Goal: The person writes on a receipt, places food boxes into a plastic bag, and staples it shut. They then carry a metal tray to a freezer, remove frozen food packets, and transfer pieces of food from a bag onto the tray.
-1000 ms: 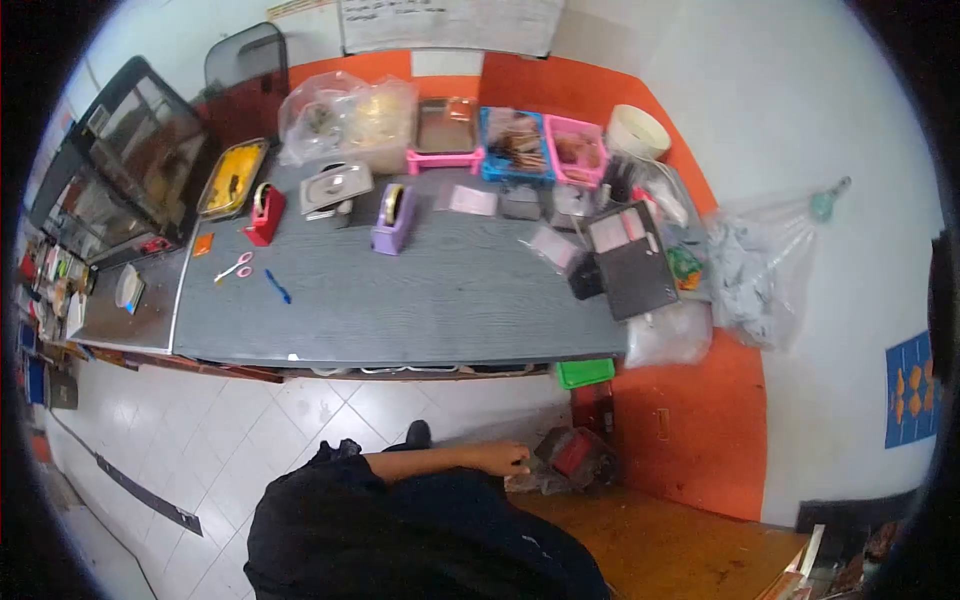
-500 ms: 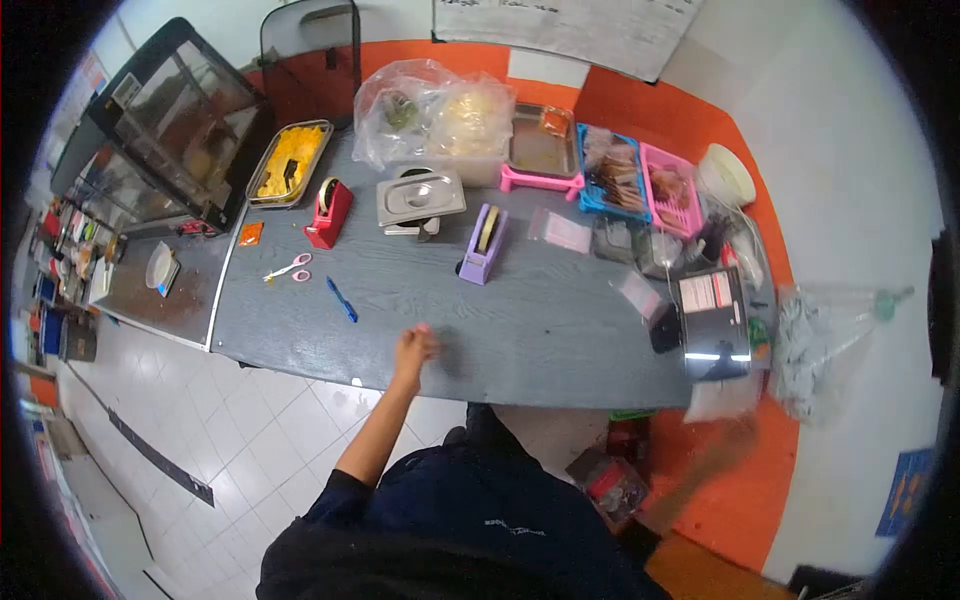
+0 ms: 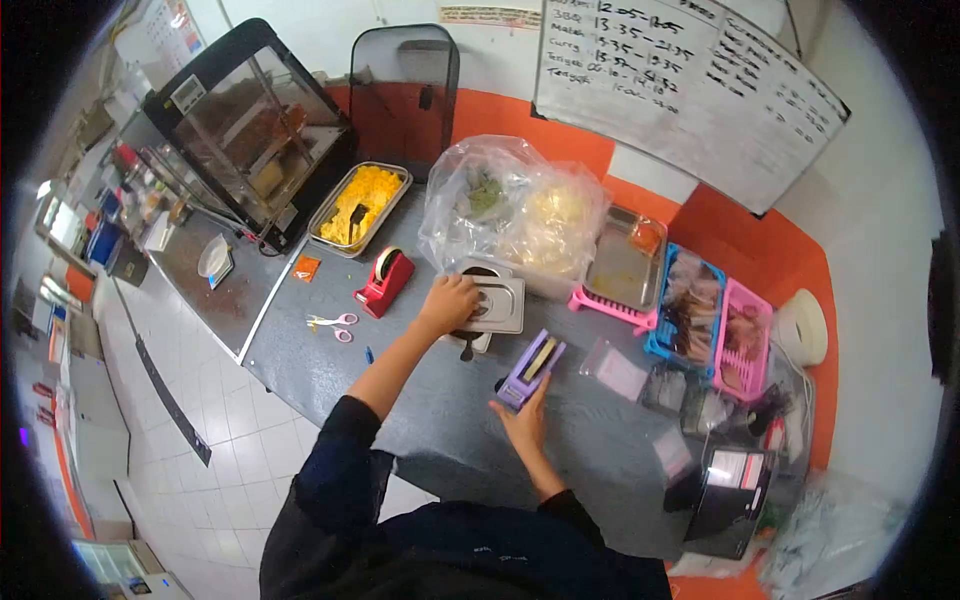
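Observation:
My left hand [image 3: 450, 303] is closed over the middle of a steel lid [image 3: 507, 302], fingers curled at its handle. Under that lid sits a small metal food pan [image 3: 483, 343], partly uncovered at its back and front, with a dark utensil handle [image 3: 467, 353] poking out at the front. My right hand [image 3: 524, 418] grips the near end of a purple tape dispenser [image 3: 530, 372], thumb and fingers on its sides. Left of the pan stands a red tape dispenser [image 3: 384, 282]. Pink-handled scissors [image 3: 338, 326] lie nearby, and a blue pen [image 3: 369, 355] is mostly hidden by my left forearm.
A tray of yellow food [image 3: 372, 190] stands beside a glass display case [image 3: 260, 130]. Behind the pan are clear plastic bags [image 3: 515, 205]. Rightward sit a steel tray [image 3: 618, 262], a blue basket [image 3: 690, 310], a pink basket [image 3: 745, 340] and a black tablet-like device [image 3: 728, 505].
My left hand has moved forward onto the steel lid. My right hand has come up from beside my body to the purple tape dispenser, now turned slightly. The view has shifted.

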Available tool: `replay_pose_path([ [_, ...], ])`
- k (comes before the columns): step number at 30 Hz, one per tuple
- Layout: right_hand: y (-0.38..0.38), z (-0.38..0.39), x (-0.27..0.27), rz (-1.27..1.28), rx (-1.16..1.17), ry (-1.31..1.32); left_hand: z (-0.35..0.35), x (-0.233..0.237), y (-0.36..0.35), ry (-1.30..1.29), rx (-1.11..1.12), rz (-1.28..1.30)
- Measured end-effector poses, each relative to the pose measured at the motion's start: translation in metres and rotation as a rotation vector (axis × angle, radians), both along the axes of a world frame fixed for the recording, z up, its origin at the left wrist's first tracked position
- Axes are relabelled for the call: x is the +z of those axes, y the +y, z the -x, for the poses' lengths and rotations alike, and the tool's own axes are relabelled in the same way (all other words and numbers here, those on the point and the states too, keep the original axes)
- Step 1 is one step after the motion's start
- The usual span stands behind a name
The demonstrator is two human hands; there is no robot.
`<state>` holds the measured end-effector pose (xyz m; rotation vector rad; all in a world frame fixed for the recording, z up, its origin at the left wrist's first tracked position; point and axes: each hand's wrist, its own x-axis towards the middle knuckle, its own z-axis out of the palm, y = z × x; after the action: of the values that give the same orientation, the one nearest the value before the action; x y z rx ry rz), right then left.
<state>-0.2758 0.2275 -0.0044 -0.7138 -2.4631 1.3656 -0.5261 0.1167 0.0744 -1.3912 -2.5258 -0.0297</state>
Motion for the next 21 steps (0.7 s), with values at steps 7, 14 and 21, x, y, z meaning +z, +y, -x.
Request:
replay_pose_path([
  [7,0.031,-0.007,0.009,-0.045,0.0,0.03,-0.035,0.038,-0.074,-0.097,0.332,-0.078],
  [14,0.037,-0.005,0.027,-0.006,-0.019,0.283,-0.019,0.013,-0.033,-0.211,0.356,-0.031],
  [21,0.02,0.102,0.128,-0.005,-0.031,0.676,-0.004,0.004,-0.006,-0.21,0.378,-0.19],
])
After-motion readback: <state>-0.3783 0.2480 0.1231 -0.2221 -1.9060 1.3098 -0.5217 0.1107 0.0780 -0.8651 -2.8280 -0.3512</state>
